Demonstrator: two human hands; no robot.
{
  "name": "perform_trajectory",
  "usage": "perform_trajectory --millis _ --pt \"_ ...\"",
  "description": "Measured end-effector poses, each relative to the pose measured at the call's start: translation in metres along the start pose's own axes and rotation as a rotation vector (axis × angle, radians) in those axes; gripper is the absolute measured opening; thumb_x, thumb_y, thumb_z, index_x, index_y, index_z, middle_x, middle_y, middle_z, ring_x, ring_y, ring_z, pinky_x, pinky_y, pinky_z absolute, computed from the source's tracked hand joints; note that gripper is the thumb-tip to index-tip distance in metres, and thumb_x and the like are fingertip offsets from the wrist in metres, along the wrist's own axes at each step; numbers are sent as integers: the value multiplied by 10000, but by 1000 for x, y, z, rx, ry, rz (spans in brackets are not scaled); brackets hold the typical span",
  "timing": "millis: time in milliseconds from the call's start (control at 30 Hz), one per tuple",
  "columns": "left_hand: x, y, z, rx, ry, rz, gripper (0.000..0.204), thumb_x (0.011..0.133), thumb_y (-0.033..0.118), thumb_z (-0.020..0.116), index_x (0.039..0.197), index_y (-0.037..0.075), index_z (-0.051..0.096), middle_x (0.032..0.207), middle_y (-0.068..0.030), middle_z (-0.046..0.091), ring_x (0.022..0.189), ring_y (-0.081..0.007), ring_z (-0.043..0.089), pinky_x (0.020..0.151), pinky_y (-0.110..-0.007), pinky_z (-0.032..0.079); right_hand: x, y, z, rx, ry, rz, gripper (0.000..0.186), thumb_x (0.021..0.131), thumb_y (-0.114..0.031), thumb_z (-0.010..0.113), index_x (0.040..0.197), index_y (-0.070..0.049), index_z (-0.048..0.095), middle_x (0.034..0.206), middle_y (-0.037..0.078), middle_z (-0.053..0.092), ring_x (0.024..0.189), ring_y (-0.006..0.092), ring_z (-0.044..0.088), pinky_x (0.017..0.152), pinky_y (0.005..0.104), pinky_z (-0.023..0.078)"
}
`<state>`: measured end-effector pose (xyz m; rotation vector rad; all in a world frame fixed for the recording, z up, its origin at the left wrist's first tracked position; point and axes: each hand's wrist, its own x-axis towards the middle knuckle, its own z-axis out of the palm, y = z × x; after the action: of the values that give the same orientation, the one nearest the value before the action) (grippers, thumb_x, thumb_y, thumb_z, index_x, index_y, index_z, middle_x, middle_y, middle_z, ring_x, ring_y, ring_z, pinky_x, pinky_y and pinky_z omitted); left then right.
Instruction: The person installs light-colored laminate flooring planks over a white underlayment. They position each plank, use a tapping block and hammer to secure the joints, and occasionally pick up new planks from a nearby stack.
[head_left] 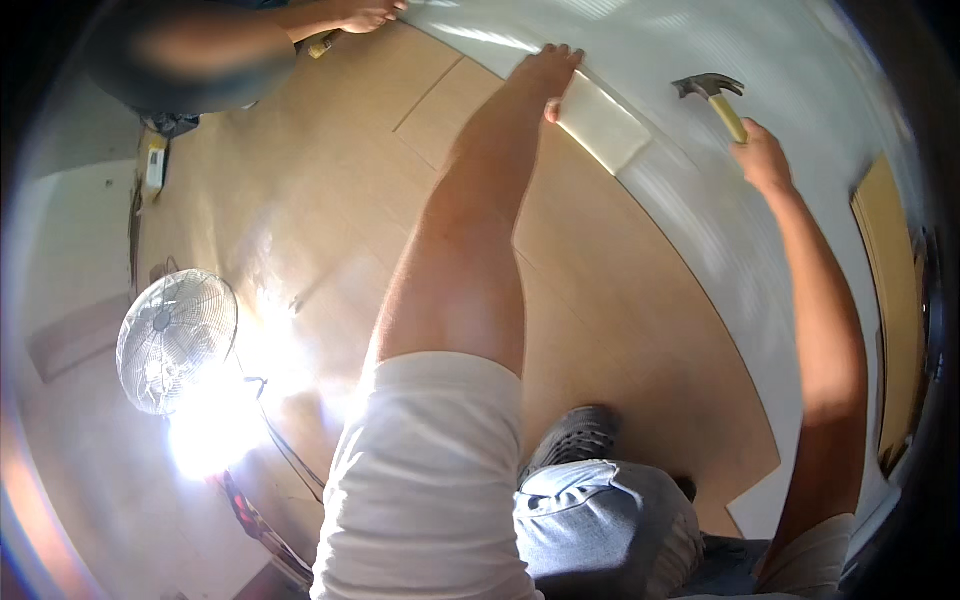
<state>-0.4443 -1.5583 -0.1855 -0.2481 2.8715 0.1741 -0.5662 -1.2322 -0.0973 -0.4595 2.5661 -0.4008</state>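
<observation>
My left hand [550, 72] presses down on a pale rectangular block [603, 127] that lies against the edge of the laid wooden floor planks [330, 200], where they meet the white underlay [720, 200]. My right hand [762, 155] is raised above the underlay and grips the yellow handle of a claw hammer [715, 95], whose metal head is to the right of the block and apart from it. My knee in grey trousers and a dark shoe [575, 435] rest on the planks below.
Another person's hand [365, 14] and dark-sleeved arm work at the plank edge at the top left. A white floor fan [175, 340] stands at the left by a bright glare patch, with a cable. A wooden board [890, 290] lies at the right.
</observation>
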Motion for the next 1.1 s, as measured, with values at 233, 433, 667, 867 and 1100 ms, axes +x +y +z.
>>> perform_trajectory --millis 233,433,667,867,1100 --pt "-3 5 4 -16 -17 -27 968 493 53 954 1346 88 497 1382 -76 513 1357 -298 452 1034 -432 521 18 0 22 -275 -57 -383 323 893 -82 614 1204 -12 566 877 167 656 693 249 658 596 413 500" --pt "-21 -17 13 3 -28 -34 990 464 47 953 1361 107 539 1389 -82 507 1368 -309 441 1041 -431 520 -57 93 -3 -263 87 -333 342 895 -100 651 1222 -36 574 940 211 674 831 364 666 730 451 513" --pt "2 45 50 -83 -1 268 1057 441 290 968 1387 94 538 1400 -154 506 1374 -350 421 1081 -480 450 -198 275 -66 -384 11 13 440 876 -105 669 1301 -50 569 1054 229 686 977 422 661 841 473 526" --pt "-56 203 96 -297 77 394 1063 455 361 969 1383 75 539 1433 -198 485 1383 -385 409 1097 -509 389 -258 328 -90 -680 -184 161 368 923 -216 585 1273 -109 548 996 185 694 941 405 660 818 519 523" --pt "-80 343 88 -189 16 481 1070 578 559 892 1412 28 482 1404 -180 475 1328 -368 426 1045 -503 412 -165 238 -99 -817 -199 311 269 943 -188 518 1133 -77 672 1089 192 717 1023 375 696 868 494 559"
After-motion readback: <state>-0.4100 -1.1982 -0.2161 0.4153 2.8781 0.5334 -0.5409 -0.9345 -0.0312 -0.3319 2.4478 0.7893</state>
